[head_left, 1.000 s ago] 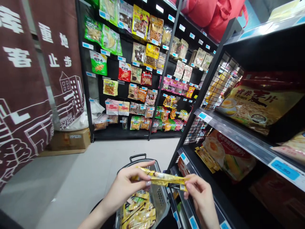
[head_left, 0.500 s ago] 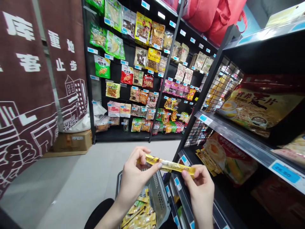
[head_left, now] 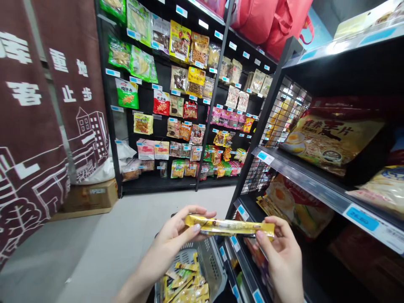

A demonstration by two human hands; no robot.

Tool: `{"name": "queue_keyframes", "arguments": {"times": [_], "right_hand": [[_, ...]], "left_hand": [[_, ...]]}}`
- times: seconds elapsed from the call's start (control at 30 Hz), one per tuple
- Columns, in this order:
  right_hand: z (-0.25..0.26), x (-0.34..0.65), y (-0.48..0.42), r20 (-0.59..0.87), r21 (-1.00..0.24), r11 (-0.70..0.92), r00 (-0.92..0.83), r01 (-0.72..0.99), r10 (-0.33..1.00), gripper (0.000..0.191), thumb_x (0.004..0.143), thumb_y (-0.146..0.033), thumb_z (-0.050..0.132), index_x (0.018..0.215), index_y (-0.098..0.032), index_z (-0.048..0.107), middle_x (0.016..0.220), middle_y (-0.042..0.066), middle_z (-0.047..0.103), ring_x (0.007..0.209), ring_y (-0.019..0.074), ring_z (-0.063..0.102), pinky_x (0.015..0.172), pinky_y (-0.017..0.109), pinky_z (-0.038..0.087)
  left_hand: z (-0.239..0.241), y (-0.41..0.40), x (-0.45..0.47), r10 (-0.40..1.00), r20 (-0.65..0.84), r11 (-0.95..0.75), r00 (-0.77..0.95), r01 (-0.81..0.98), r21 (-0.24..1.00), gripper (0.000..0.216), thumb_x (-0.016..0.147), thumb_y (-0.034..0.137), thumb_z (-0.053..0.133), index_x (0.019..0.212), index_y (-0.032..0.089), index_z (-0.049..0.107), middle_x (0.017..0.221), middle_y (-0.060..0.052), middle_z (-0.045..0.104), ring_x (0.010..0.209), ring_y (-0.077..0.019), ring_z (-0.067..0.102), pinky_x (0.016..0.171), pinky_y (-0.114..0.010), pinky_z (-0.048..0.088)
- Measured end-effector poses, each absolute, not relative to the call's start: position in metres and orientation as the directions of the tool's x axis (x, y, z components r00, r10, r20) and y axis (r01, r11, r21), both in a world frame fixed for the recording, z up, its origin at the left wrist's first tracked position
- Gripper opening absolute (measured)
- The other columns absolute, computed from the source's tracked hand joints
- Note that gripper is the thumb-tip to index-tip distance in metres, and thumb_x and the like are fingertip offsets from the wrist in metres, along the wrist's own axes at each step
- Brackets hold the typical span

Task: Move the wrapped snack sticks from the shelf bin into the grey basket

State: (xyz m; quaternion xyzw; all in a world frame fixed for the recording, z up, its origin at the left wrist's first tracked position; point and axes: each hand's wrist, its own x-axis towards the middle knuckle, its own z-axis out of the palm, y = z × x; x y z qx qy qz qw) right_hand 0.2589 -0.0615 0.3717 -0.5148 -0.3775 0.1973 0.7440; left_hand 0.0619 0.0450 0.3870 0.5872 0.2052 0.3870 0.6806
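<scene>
Stretched level between my hands is a long, narrow yellow sachet [head_left: 229, 227], its printing too small to read. My left hand [head_left: 176, 235] pinches the left end, thumb in front and fingers behind. At the other end my right hand [head_left: 279, 248] grips it between thumb and fingers. Below stands a grey plastic basket [head_left: 216, 263] with holes in its sides. Inside it lie several similar yellow sachets [head_left: 189, 284], loosely heaped, a few with green on them.
Close on the right, a black shelf [head_left: 303, 179] bears a large cereal bag [head_left: 331, 136] and, lower down, more yellow sachets [head_left: 268, 208]. Hanging snack packs [head_left: 179, 42] fill the rack ahead. A brown curtain [head_left: 38, 126] and a cardboard box [head_left: 90, 195] are on the left.
Both hands have moved slightly lower, and my right hand has shifted to the right. The sachet is now more level and shows more of its length. The whole view has turned a little.
</scene>
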Motion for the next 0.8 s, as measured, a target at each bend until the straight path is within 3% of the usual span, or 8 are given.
{"name": "queue_keyframes", "arguments": {"times": [0.2,0.33,0.4,0.5,0.63,0.7,0.8], "right_hand": [[0.371,0.270,-0.072,0.309,-0.911,0.411,0.637,-0.014,0.706,0.030,0.073,-0.032,0.069,0.097,-0.017,0.060,0.069,0.000,0.064,0.055,0.0148,0.062,0.056,0.028,0.054],[0.374,0.269,-0.073,0.279,-0.879,0.446,0.576,-0.169,0.768,0.023,0.074,-0.032,0.069,0.090,-0.018,0.060,0.063,-0.001,0.062,0.051,0.0135,0.061,0.053,0.028,0.054],[0.374,0.267,-0.074,0.256,-0.890,0.414,0.545,-0.189,0.799,0.023,0.075,-0.034,0.067,0.090,-0.018,0.059,0.059,-0.002,0.061,0.051,0.0143,0.061,0.053,0.028,0.054],[0.374,0.262,-0.074,0.256,-0.931,0.351,0.514,-0.095,0.818,0.024,0.077,-0.036,0.065,0.091,-0.018,0.059,0.060,-0.001,0.061,0.052,0.0142,0.062,0.054,0.026,0.053],[0.376,0.244,-0.072,0.287,-0.949,0.315,0.497,0.029,0.819,0.026,0.077,-0.039,0.064,0.090,-0.018,0.059,0.064,-0.001,0.060,0.048,0.0120,0.060,0.050,0.023,0.052],[0.375,0.234,-0.073,0.298,-0.946,0.323,0.474,0.029,0.829,0.029,0.077,-0.040,0.063,0.096,-0.019,0.058,0.065,-0.003,0.059,0.045,0.0115,0.059,0.047,0.023,0.052],[0.373,0.228,-0.077,0.321,-0.942,0.334,0.396,0.038,0.860,0.028,0.080,-0.040,0.060,0.100,-0.021,0.059,0.065,-0.002,0.059,0.040,0.0109,0.057,0.042,0.023,0.051]], "left_hand": [[0.383,0.041,0.054,0.628,0.248,0.152,0.737,-0.429,0.890,0.031,0.080,0.027,0.061,0.110,0.019,0.060,0.125,-0.011,0.057,0.109,-0.0296,0.057,0.086,-0.039,0.052],[0.379,0.039,0.051,0.647,0.269,0.126,0.714,-0.448,0.885,0.036,0.076,0.028,0.065,0.111,0.022,0.061,0.122,-0.010,0.060,0.104,-0.0288,0.060,0.078,-0.037,0.055],[0.379,0.039,0.050,0.667,0.229,0.051,0.709,-0.350,0.935,0.039,0.075,0.032,0.066,0.112,0.020,0.061,0.119,-0.011,0.061,0.095,-0.0265,0.063,0.073,-0.034,0.055],[0.384,0.038,0.050,0.660,0.112,-0.154,0.743,-0.013,0.988,0.037,0.077,0.037,0.060,0.109,0.018,0.061,0.100,-0.007,0.067,0.071,-0.0181,0.064,0.066,-0.029,0.051],[0.387,0.032,0.056,0.712,0.085,-0.497,0.697,0.415,0.762,0.027,0.071,0.042,0.060,0.070,0.016,0.066,0.063,0.003,0.057,0.061,-0.0126,0.050,0.058,-0.021,0.038],[0.382,0.027,0.061,0.720,0.088,-0.538,0.688,0.474,0.697,0.033,0.070,0.045,0.060,0.056,0.015,0.058,0.054,0.005,0.046,0.058,-0.0109,0.043,0.054,-0.020,0.031],[0.369,0.021,0.067,0.654,0.069,-0.497,0.753,0.360,0.790,0.042,0.072,0.052,0.054,0.053,0.015,0.048,0.051,0.006,0.036,0.053,-0.0087,0.034,0.049,-0.020,0.024]]}}
